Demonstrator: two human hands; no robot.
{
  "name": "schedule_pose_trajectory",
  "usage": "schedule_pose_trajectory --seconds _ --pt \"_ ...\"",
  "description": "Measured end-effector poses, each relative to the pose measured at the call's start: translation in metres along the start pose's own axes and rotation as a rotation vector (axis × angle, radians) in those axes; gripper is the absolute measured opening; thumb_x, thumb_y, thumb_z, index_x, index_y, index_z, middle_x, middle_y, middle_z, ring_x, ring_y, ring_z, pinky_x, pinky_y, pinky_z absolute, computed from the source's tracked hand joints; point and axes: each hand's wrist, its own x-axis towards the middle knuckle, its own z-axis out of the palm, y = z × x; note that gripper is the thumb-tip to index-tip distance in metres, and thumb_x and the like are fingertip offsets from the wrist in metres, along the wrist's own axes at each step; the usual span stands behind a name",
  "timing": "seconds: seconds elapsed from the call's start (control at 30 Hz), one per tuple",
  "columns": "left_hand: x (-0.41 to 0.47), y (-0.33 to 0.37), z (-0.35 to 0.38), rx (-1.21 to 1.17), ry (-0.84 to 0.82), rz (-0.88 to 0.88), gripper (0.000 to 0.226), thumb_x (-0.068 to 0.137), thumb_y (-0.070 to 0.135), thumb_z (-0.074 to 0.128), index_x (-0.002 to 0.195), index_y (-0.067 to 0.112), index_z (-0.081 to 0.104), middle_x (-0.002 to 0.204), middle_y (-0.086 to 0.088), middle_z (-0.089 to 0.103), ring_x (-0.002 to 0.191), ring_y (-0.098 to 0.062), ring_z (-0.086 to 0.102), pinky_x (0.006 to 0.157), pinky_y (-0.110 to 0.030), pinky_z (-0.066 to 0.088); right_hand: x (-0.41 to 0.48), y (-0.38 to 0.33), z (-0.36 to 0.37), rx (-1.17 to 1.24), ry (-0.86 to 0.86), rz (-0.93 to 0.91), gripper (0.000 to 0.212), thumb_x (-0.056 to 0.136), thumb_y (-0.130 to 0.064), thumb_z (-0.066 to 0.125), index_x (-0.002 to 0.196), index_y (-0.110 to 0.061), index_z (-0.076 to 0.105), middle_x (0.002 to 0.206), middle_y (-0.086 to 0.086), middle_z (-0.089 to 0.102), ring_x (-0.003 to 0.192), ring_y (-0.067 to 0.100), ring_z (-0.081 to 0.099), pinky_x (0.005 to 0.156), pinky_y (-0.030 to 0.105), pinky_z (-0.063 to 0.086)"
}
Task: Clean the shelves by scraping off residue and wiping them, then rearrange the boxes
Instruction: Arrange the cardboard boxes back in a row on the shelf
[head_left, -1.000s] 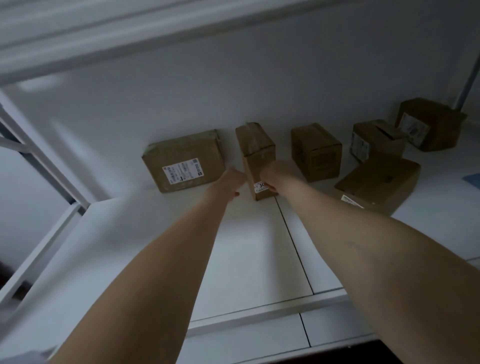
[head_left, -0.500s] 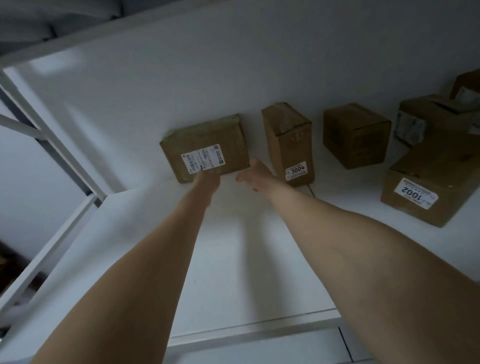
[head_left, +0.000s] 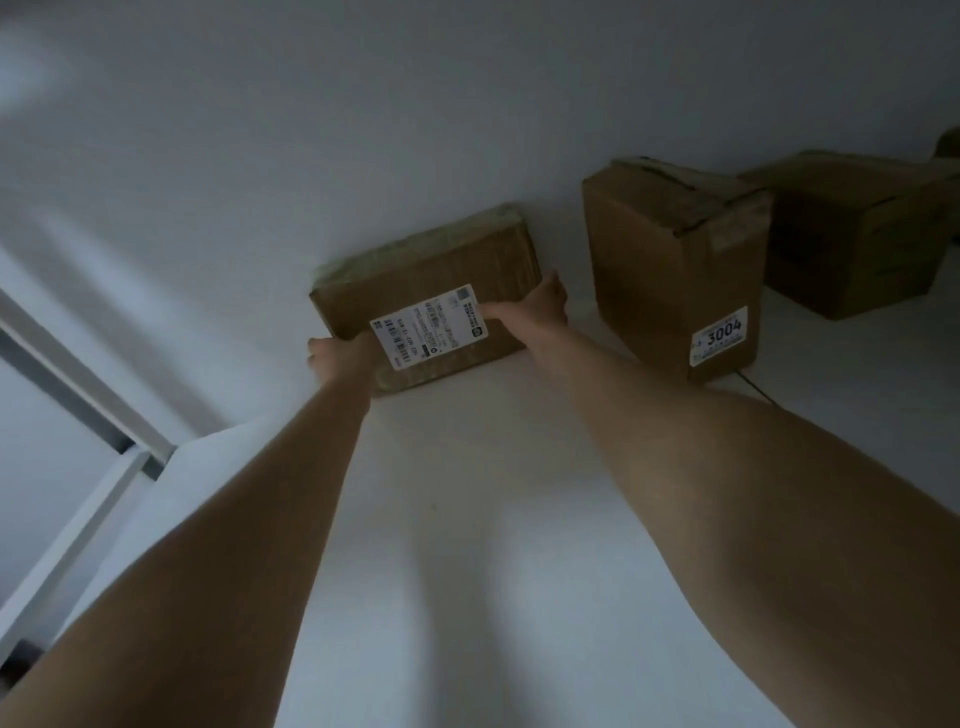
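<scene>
Head view: a person reaches both bare arms forward over a white shelf (head_left: 467, 545) toward its back edge, where brown cardboard boxes stand along the white wall (head_left: 363, 130).

The flat box (head_left: 441, 270) lies against the wall at the back edge, left of the other boxes. A white shipping label (head_left: 428, 325) with barcodes is on the face turned toward the camera.

The left hand (head_left: 337, 356) is at the box's lower left corner, touching it. Its fingers seem to curl round that corner, though the picture is dim and soft there.

The right hand (head_left: 535, 306) clasps the box's right end, with the thumb laid across the front face onto the edge of the label and the fingers reaching over the end. The hands are apart, one at each end of the box.

Just right of this box, with a narrow strip of shelf between them, stands a taller box (head_left: 670, 260). It is upright, and its taped top flaps are slightly raised. A small white sticker (head_left: 719, 335) low on its front reads 3004.

Farther right, near the right edge of the picture, sits a darker box (head_left: 852, 228), also at the back edge.

At the shelf's left edge a white frame rail (head_left: 78, 509) meets a grey slanting brace (head_left: 67, 384) at the corner.
</scene>
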Motion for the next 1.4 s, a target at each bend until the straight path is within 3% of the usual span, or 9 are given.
schedule_pose_trajectory --seconds 0.23,0.37,0.53,0.7,0.8,0.93,1.17,1.27,1.4 --pt "0.032 -0.004 0.003 -0.118 -0.205 0.034 0.043 0.084 0.007 0.052 0.127 0.006 0.047 0.111 -0.009 0.062 0.098 -0.023 0.060 0.075 -0.030 0.049 0.020 -0.002 0.011 0.070 0.032 0.010 0.118 0.070 -0.038 0.082 0.153 -0.014 0.001 0.158 0.007 0.013 0.143 0.030 0.022 0.114 0.042 0.028" --pt "0.027 -0.009 -0.005 -0.130 -0.168 0.034 0.038 0.086 0.008 0.050 0.124 0.007 0.048 0.107 -0.007 0.060 0.094 -0.021 0.056 0.080 -0.031 0.047 0.014 0.003 0.012 0.064 0.023 -0.019 0.106 0.075 -0.033 0.078 0.152 -0.014 0.009 0.154 0.010 0.021 0.138 0.031 0.030 0.111 0.041 0.034" --pt "0.001 -0.022 -0.024 -0.069 -0.042 0.044 0.048 0.080 0.032 0.047 0.122 0.008 0.052 0.111 -0.011 0.063 0.095 -0.027 0.062 0.072 -0.033 0.051 -0.013 0.009 0.008 -0.006 0.001 0.000 0.096 0.079 -0.030 0.072 0.152 -0.025 0.011 0.146 0.016 0.020 0.129 0.034 0.039 0.103 0.040 0.042" --pt "-0.048 -0.025 -0.048 0.089 0.089 -0.064 0.055 0.083 0.042 0.034 0.128 0.011 0.045 0.121 -0.015 0.052 0.107 -0.035 0.054 0.095 -0.048 0.047 -0.053 0.000 -0.001 -0.053 -0.055 0.051 0.104 0.077 -0.032 0.073 0.153 -0.022 0.003 0.152 0.013 0.021 0.136 0.036 0.031 0.111 0.046 0.033" --pt "-0.083 -0.028 -0.062 0.141 0.144 -0.090 0.052 0.089 0.038 0.032 0.133 0.011 0.039 0.127 -0.017 0.045 0.114 -0.038 0.048 0.099 -0.051 0.042 -0.076 -0.008 -0.002 -0.067 -0.099 0.109 0.106 0.079 -0.029 0.073 0.153 -0.012 -0.001 0.153 0.015 0.022 0.137 0.032 0.033 0.111 0.039 0.034" --pt "-0.138 -0.031 -0.077 0.164 0.061 -0.031 0.049 0.090 0.026 0.038 0.134 0.005 0.038 0.131 -0.019 0.043 0.115 -0.040 0.049 0.099 -0.051 0.043 -0.118 -0.020 -0.003 -0.064 -0.235 0.078 0.065 0.086 -0.042 0.066 0.134 -0.003 0.046 0.126 0.008 0.056 0.118 0.025 0.054 0.093 0.031 0.044" --pt "-0.192 -0.014 -0.102 0.121 -0.119 -0.047 0.019 0.089 0.012 0.043 0.091 0.004 0.060 0.096 -0.016 0.069 0.087 -0.031 0.066 0.079 -0.039 0.055 -0.173 -0.043 -0.020 -0.043 -0.302 0.020 0.076 0.080 -0.065 0.056 0.131 -0.009 0.053 0.119 0.007 0.061 0.106 0.025 0.057 0.090 0.032 0.046" --pt "-0.191 0.002 -0.119 0.096 -0.062 -0.036 0.028 0.086 0.010 0.044 0.107 0.002 0.061 0.100 -0.014 0.065 0.096 -0.033 0.063 0.087 -0.044 0.055 -0.184 -0.050 -0.037 -0.056 -0.310 0.010 0.084 0.077 -0.068 0.059 0.134 -0.007 0.049 0.123 0.009 0.059 0.109 0.024 0.056 0.089 0.034 0.047" --pt "-0.172 0.026 -0.129 0.074 -0.041 -0.019 0.042 0.088 0.018 0.045 0.125 -0.002 0.044 0.127 -0.022 0.052 0.117 -0.039 0.053 0.098 -0.048 0.046 -0.189 -0.061 -0.047 -0.055 -0.337 0.036 0.074 0.081 -0.060 0.063 0.128 -0.004 0.051 0.110 0.009 0.062 0.099 0.024 0.060 0.085 0.033 0.049"
